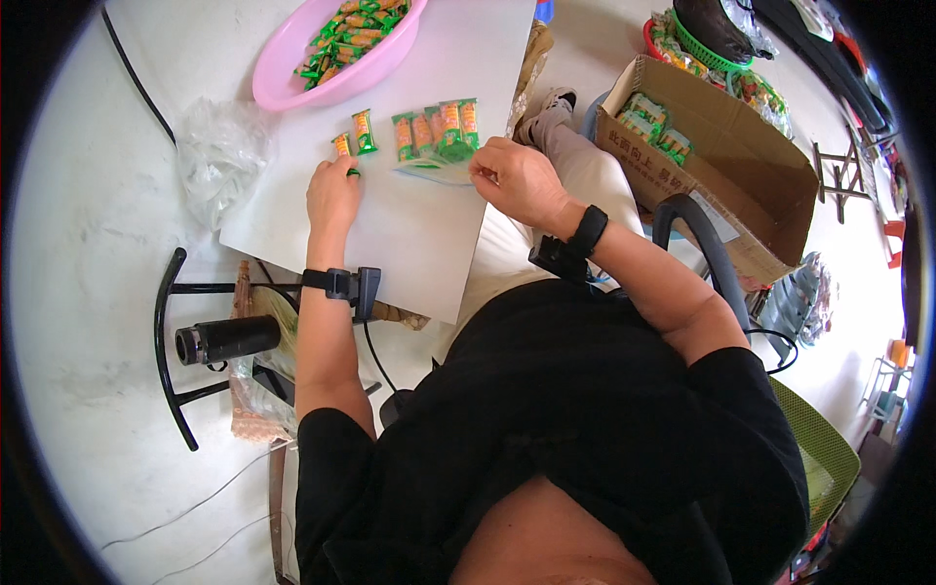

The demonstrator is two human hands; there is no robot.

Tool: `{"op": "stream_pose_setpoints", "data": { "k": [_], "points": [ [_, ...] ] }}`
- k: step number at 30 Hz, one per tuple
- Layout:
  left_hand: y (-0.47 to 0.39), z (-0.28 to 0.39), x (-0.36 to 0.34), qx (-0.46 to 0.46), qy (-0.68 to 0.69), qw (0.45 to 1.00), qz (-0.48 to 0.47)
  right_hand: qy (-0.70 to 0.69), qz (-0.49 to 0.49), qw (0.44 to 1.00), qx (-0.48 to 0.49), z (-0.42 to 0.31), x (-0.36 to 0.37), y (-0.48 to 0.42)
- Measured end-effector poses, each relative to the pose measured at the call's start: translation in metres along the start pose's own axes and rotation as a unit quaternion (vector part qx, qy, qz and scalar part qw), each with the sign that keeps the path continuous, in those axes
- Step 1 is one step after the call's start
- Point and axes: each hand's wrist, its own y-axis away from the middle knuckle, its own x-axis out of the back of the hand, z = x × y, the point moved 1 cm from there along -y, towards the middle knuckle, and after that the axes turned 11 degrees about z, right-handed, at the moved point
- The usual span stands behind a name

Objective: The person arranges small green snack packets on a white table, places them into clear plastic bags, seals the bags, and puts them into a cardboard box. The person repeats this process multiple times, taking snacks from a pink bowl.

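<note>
On the white tabletop (417,234), my left hand (333,191) has its fingers around a small snack packet (341,144) in an orange and green wrapper. The packet's top and a green end show past the fingers; the rest is hidden. A second wrapped packet (363,131) lies just beyond it. To the right rests a clear zip bag (431,170) with several of the same packets (422,134) side by side inside, its mouth towards me. My right hand (515,175) is at the right corner of that mouth, fingertips pinched on the bag's edge.
A pink plastic basin (274,84) full of wrapped packets stands at the table's far side. Crumpled clear plastic bags (219,157) lie at the left edge. An open cardboard box (731,146) with filled packs is at right; a black flask (234,340) lies at lower left.
</note>
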Motion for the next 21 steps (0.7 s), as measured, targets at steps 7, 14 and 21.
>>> {"op": "stream_pose_setpoints", "data": {
  "k": [7,14,21],
  "points": [
    [0.037,-0.006,0.040,-0.034,0.059,0.997,0.031,-0.010,0.014,1.000,0.001,-0.002,-0.002,-0.001],
    [0.082,0.047,0.094,-0.113,0.272,0.955,-0.039,-0.018,0.017,1.000,-0.007,-0.005,-0.001,-0.006],
    [0.065,0.081,0.070,-0.160,0.233,0.956,-0.078,-0.042,0.029,0.999,-0.014,-0.010,-0.002,-0.006]
  ]
}}
